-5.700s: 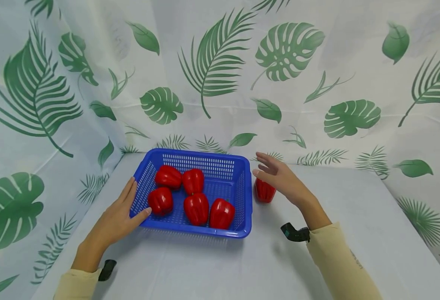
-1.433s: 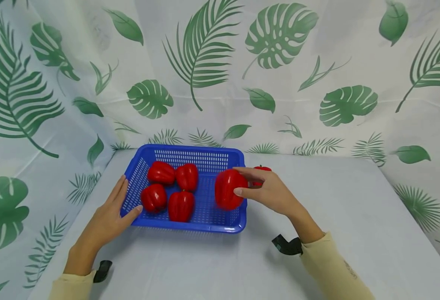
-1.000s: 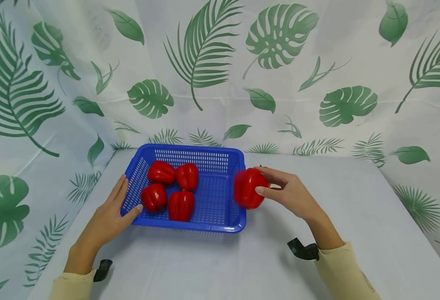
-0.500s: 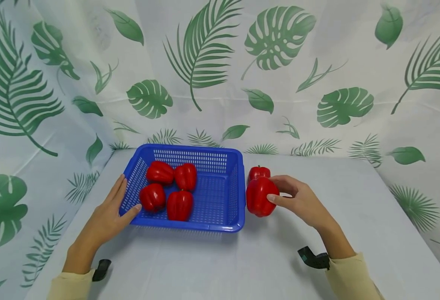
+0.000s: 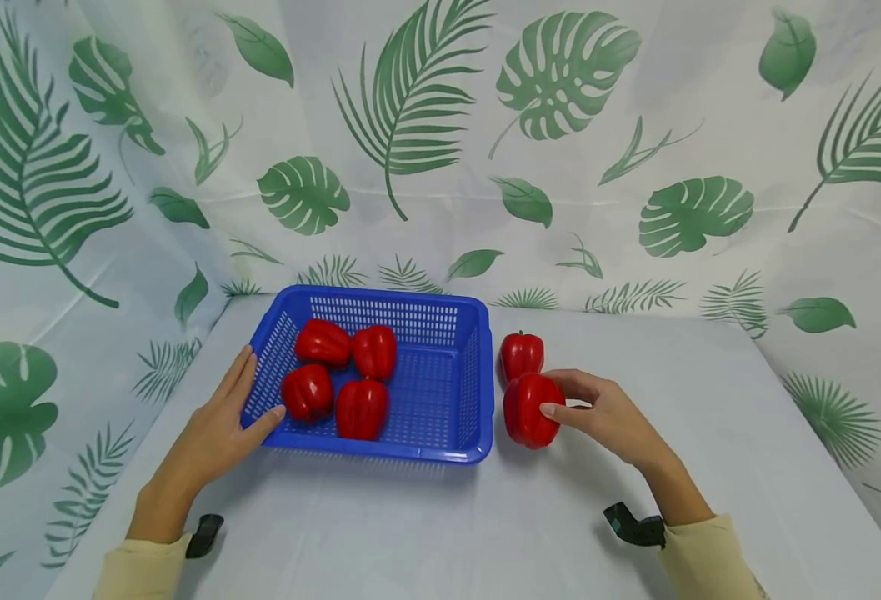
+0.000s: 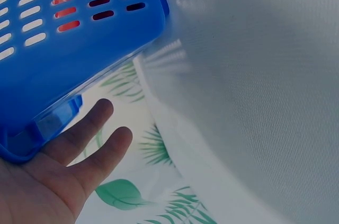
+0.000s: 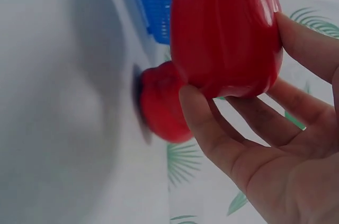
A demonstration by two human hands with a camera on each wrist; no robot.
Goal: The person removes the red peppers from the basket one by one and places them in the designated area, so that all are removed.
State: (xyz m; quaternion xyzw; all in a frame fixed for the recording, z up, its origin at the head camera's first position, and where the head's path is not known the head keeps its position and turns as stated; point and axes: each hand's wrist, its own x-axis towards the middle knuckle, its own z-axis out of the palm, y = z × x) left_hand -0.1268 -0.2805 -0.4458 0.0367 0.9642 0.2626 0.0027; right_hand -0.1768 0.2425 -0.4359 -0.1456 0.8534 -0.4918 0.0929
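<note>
A blue plastic basket (image 5: 425, 455) stands on the table with several red bell peppers in it, one of them a bell pepper (image 5: 362, 409) near its front wall. My left hand (image 5: 211, 437) rests against the basket's left rim, fingers straight; the left wrist view shows two fingers stretched out under the basket's edge. Just right of the basket, my right hand (image 5: 608, 417) pinches a red bell pepper (image 5: 530, 412) between thumb and fingers. Behind it sits another red bell pepper (image 5: 521, 354) on the table. In the right wrist view the held pepper (image 7: 228, 33) appears lifted off the surface.
A white cloth covers the table (image 5: 380, 533). Leaf-printed white curtains (image 5: 440, 150) rise at the back and both sides. The right half of the basket floor (image 5: 428, 392) is bare.
My right hand has lifted a bell pepper out of the basket's right side, carried it over the rim and lowered it rightward beside the other pepper. My left hand has stayed at the rim.
</note>
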